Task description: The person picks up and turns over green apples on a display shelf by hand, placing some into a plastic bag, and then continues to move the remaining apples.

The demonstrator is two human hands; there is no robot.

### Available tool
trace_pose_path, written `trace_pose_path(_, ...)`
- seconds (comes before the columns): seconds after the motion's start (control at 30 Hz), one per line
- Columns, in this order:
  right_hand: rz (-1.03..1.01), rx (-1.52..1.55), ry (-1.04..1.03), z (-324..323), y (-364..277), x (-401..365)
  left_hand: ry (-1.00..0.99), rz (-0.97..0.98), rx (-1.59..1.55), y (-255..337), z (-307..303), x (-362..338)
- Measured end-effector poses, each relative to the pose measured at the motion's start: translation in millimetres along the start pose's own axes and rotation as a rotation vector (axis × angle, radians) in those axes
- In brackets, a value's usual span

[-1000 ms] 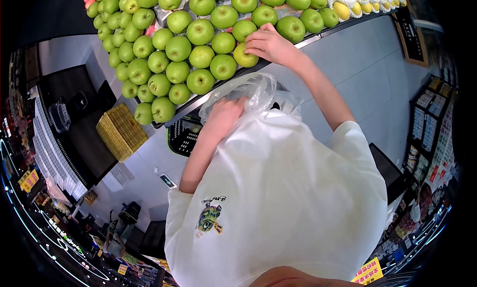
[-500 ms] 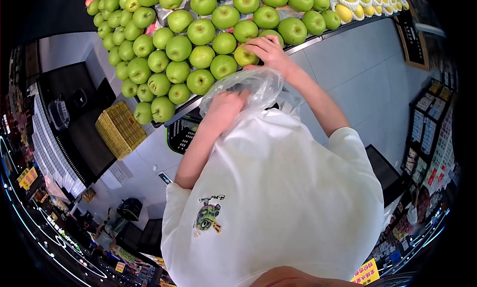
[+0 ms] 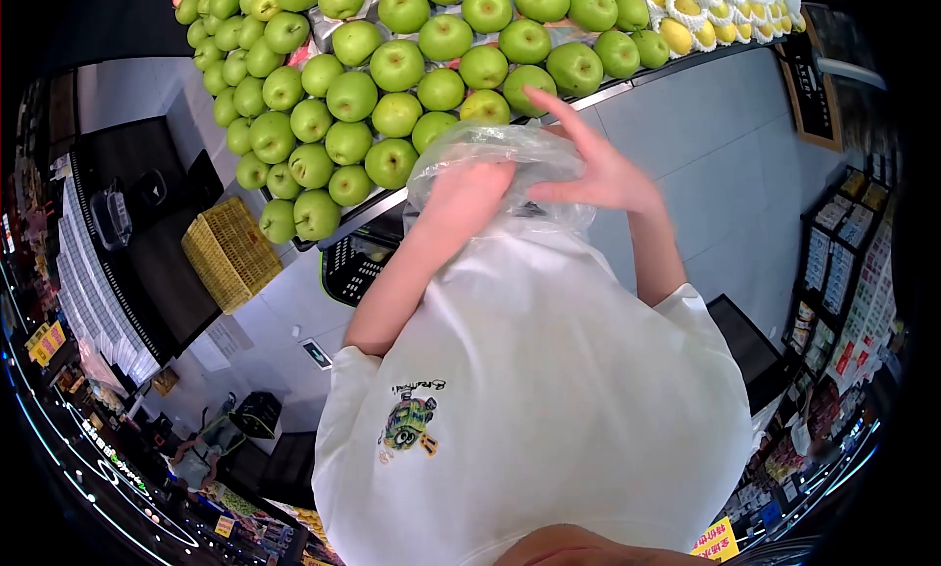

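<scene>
My left hand (image 3: 469, 196) is closed at the mouth of a clear plastic bag (image 3: 559, 196), its fingertips partly covered by plastic. Beside the bag's right side, my right hand (image 3: 603, 174) has its index finger and thumb spread apart, with nothing visible between them; its other fingers are partly hidden. Just beyond the bag lie rows of green apples (image 3: 397, 66). A yellower apple (image 3: 485, 106) sits at the front edge of the pile, close to the bag's rim. What the bag holds cannot be made out.
Yellow fruit in white foam nets (image 3: 676, 35) lies at the upper right. A metal display edge (image 3: 377, 209) runs below the apples. On the left are a yellow woven basket (image 3: 233, 255) and a black crate (image 3: 351, 270). Shelves (image 3: 848, 233) stand at the right.
My right hand has drawn back from the yellower apple towards me and opened, and that apple remains on the pile. My left hand and the bag have shifted slightly right.
</scene>
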State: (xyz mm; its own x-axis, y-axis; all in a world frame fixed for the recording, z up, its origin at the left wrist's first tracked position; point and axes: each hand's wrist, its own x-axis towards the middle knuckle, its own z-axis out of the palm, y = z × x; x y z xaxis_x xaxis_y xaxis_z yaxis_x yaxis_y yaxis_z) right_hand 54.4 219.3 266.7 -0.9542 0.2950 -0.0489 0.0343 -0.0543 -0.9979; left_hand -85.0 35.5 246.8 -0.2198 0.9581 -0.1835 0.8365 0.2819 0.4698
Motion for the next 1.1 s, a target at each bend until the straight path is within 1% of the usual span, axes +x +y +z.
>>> trace_pose_path(0.03,-0.077,-0.242,-0.05,4.3,-2.4,2.1,-0.057,0.026,-0.017,3.6,-6.1,5.4)
trace_pose_path(0.07,-0.081,-0.244,-0.047,-0.6,2.0,3.0,-0.054,0.029,-0.014,7.2,-10.9,7.7)
trace_pose_path(0.13,0.146,-0.069,-0.2,-22.8,17.9,7.0,0.373,0.243,-0.214,15.5,-21.9,8.0)
trace_pose_path(0.17,0.143,-0.068,-0.2,-36.0,19.0,10.2,0.374,0.244,-0.211,19.6,-33.6,6.9)
trace_pose_path(0.23,0.036,-0.18,-0.075,-65.9,16.5,19.1,0.661,0.602,-0.367,21.7,-58.8,2.8)
trace_pose_path(0.27,0.047,-0.127,0.084,-79.6,15.8,24.5,0.658,0.603,-0.365,14.1,-58.1,-0.7)
trace_pose_path(0.3,0.057,-0.073,0.243,-93.9,14.7,31.7,0.782,0.531,-0.371,2.0,-52.4,-4.8)
trace_pose_path(0.33,0.057,-0.101,0.405,-109.9,11.7,42.1,0.906,0.459,-0.375,-10.5,-45.0,-7.2)
trace_pose_path(0.37,0.058,-0.128,0.567,-127.5,12.6,54.4,0.959,0.289,-0.415,-26.3,-34.3,-0.3)
trace_pose_path(0.4,0.056,-0.126,0.57,-150.3,27.3,68.7,0.86,0.042,-0.471,-41.7,-26.1,6.1)
trace_pose_path(0.43,0.056,-0.141,0.681,-174.8,48.0,84.3,0.857,0.045,-0.471,-61.0,-16.9,15.4)
trace_pose_path(0.47,0.054,-0.157,0.792,-190.2,62.3,96.6,0.786,0.04,-0.356,-81.4,-8.5,27.1)
trace_pose_path(0.5,0.052,-0.158,0.794,-187.8,67.7,110.5,0.715,0.034,-0.242,-96.0,-2.8,36.7)
trace_pose_path(0.53,-0.145,-0.191,0.838,-174.1,70.5,128.7,0.715,0.035,-0.242,-105.4,1.2,42.8)
trace_pose_path(0.57,-0.342,-0.224,0.876,-163.0,73.5,141.0,0.585,0.001,-0.151,-112.9,4.1,47.5)
trace_pose_path(0.6,-0.342,-0.224,0.876,-157.2,81.8,144.9,0.454,-0.032,-0.061,-115.8,5.5,49.2)
trace_pose_path(0.63,-0.218,-0.335,0.911,-150.1,90.8,147.0,0.454,-0.033,-0.06,-112.4,1.9,50.5)
trace_pose_path(0.67,-0.093,-0.444,0.941,-146.7,96.7,150.0,0.394,-0.056,-0.068,-109.4,-2.1,53.3)
trace_pose_path(0.7,-0.095,-0.442,0.94,-141.5,94.5,149.8,0.333,-0.08,-0.076,-105.7,-6.9,56.0)
trace_pose_path(0.77,-0.145,-0.572,0.675,-131.9,91.2,143.1,0.313,-0.082,-0.017,-101.7,-10.4,60.3)
trace_pose_path(0.8,-0.099,-0.661,0.683,-125.0,88.3,139.4,0.291,-0.085,0.04,-101.0,-11.8,61.9)
trace_pose_path(0.83,-0.095,-0.657,0.68,-121.9,83.6,136.9,0.287,-0.089,0.04,-102.3,-13.3,64.5)
trace_pose_path(0.87,-0.064,-0.762,0.642,-119.1,78.0,130.6,0.227,-0.097,0.07,-105.1,-14.4,68.1)
trace_pose_path(0.9,-0.033,-0.868,0.603,-109.9,61.1,124.0,0.167,-0.104,0.099,-107.2,-16.0,71.2)
trace_pose_path(0.93,-0.03,-0.866,0.601,-100.8,46.8,118.1,0.164,-0.106,0.098,-108.3,-18.7,72.9)
trace_pose_path(1.0,0.046,-0.993,0.647,-83.1,21.6,106.8,0.104,-0.021,0.224,-109.8,-26.9,74.6)
trace_pose_path(1.03,0.046,-0.992,0.646,-77.4,15.5,101.9,0.103,-0.023,0.224,-109.3,-31.7,74.6)
trace_pose_path(1.1,-0.091,-1.169,0.665,-67.1,6.0,92.6,0.065,-0.016,0.218,-109.1,-39.2,74.5)
